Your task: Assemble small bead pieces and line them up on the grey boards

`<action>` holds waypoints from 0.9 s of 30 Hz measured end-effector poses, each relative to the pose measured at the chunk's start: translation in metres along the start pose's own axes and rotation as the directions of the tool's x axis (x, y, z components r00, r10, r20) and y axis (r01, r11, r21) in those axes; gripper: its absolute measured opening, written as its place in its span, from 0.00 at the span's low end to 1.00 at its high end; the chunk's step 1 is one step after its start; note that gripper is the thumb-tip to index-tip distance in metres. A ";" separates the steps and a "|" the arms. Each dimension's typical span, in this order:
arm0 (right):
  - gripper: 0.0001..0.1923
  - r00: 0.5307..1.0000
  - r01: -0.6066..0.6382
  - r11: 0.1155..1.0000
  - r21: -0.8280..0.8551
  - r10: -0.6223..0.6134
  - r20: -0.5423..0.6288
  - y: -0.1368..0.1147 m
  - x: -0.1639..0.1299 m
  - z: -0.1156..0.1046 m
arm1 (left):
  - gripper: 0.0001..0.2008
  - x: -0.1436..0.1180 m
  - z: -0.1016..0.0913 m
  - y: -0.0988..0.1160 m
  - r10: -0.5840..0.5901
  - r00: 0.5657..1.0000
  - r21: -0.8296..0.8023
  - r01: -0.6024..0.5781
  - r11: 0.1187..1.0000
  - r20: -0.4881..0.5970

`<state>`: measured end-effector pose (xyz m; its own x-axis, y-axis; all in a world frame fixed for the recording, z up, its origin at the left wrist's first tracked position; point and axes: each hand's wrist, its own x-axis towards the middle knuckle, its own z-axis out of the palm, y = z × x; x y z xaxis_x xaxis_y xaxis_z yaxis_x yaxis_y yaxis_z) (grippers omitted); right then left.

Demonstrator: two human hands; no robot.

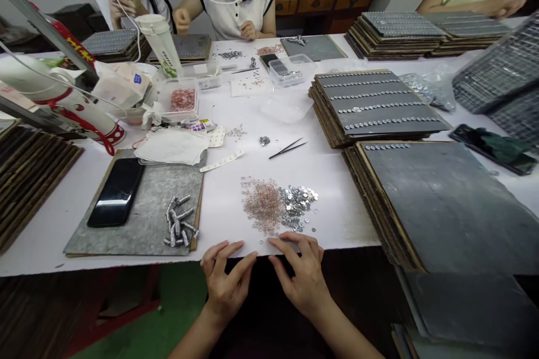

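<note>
At the table's front edge, my left hand (227, 279) rests with its fingers apart and holds nothing I can see. My right hand (302, 274) is beside it, fingers bent and spread, its index fingertip close to a tiny loose ring (261, 242). Just beyond both hands lies a heap of small copper-coloured rings (264, 206). Touching that heap on the right is a pile of small silver round discs (297, 205). Farther back are black tweezers (288, 148) and a little cluster of metal pieces (264, 141).
On the left, a grey board (138, 241) carries a black phone (117, 192) and silver stacked rolls (180, 221). Board stacks stand right, one topped by a grey plate (446, 196), another by rows of discs (379, 102). Other people sit across the table (227, 207).
</note>
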<state>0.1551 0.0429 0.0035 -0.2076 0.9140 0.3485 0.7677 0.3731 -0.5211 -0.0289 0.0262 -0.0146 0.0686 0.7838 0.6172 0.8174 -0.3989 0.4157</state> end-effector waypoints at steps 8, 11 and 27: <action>0.22 0.988 0.071 0.991 0.109 -0.085 0.129 -0.006 -0.002 -0.009 | 0.11 -0.004 -0.006 0.005 0.038 0.999 -0.050 -0.038 0.998 -0.001; 0.18 0.983 0.083 0.984 0.156 -0.107 0.151 -0.009 -0.003 -0.013 | 0.11 -0.003 -0.010 0.011 0.049 0.999 -0.067 -0.049 0.997 0.008; 0.12 1.000 -0.001 0.986 0.168 -0.003 0.026 -0.003 -0.012 -0.023 | 0.10 -0.006 -0.022 0.021 -0.049 0.999 -0.272 0.044 0.961 -0.010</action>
<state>0.1693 0.0269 0.0192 -0.2258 0.9165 0.3302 0.6549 0.3938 -0.6451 -0.0242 0.0028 0.0052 0.0230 0.7974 0.6030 0.6328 -0.4786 0.6087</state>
